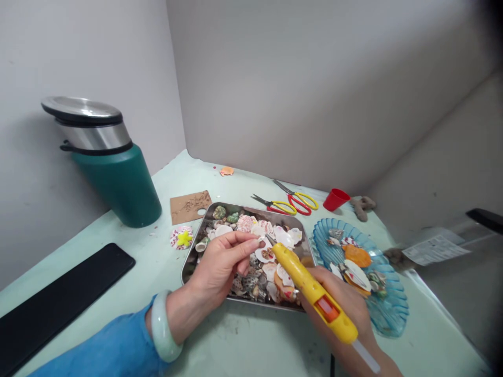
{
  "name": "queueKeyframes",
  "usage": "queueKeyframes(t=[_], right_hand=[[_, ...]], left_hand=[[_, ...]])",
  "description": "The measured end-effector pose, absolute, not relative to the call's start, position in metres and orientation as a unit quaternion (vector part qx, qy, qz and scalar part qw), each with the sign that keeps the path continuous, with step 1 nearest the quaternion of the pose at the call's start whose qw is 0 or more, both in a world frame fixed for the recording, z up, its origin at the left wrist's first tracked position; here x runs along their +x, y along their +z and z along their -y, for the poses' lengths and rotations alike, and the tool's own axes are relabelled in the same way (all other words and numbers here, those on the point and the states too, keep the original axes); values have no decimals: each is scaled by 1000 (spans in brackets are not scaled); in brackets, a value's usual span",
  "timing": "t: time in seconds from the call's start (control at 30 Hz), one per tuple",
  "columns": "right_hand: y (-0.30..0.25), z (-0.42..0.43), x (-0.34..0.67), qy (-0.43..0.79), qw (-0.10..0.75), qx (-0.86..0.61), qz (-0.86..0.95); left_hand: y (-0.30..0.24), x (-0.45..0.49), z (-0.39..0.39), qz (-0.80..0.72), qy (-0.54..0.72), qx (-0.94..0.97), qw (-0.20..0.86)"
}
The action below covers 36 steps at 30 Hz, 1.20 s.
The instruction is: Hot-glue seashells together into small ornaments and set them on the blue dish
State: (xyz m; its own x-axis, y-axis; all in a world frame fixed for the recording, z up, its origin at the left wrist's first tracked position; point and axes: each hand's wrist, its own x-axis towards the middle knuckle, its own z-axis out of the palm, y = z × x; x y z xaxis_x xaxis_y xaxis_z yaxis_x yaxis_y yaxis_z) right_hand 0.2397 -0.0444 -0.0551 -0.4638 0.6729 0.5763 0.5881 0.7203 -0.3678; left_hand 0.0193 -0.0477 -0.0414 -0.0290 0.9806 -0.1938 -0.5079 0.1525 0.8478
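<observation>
Between the thumb and forefinger of my left hand (pixel 222 264), a small white piece (pixel 262 241), possibly a shell, is pinched; most of it is hidden by the fingertips. My right hand (pixel 346 296) is wrapped round a yellow glue gun (pixel 306 283), and a clear glue stick (pixel 365 357) pokes out of its rear end. The gun's metal nozzle (pixel 270 240) points at the white piece, close beside it; I cannot tell if they touch. Both hands are above a metal tray (pixel 212 206) full of mixed seashells (pixel 251 283).
Right of the tray stands a blue scalloped plate (pixel 393 317) with shells. Behind lie two pairs of scissors (pixel 288 207) (pixel 302 198) and a red cup (pixel 336 199). On the left are a green flask (pixel 118 183), a black phone-like slab (pixel 66 293), a cardboard piece (pixel 188 207) and a yellow star ornament (pixel 184 239).
</observation>
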Motion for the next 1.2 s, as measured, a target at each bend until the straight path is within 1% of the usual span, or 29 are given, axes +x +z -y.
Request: queueKeyframes(t=[0.23,0.47,0.63,0.87,1.0,1.13,1.2], right_hand=[[-58,44,239,52,359,-348,865],[-57,47,241,74,369,-363,852],[-58,45,238,72,367,-326,868],[-57,45,240,74,373,-366,849],[-57,47,240,77,355,-360,859],[-54,46,240,90,360,-379,848],[-52,45,240,87,343,-380,855]], left_hand=[[-41,19,47,-408,583,293,638],[-42,19,49,-413,577,301,637],[-43,18,48,-410,579,299,638],[-42,19,48,-407,582,293,640],[-42,19,47,-402,585,289,642],[-41,18,47,-398,595,287,636],[-40,18,47,-396,603,282,633]])
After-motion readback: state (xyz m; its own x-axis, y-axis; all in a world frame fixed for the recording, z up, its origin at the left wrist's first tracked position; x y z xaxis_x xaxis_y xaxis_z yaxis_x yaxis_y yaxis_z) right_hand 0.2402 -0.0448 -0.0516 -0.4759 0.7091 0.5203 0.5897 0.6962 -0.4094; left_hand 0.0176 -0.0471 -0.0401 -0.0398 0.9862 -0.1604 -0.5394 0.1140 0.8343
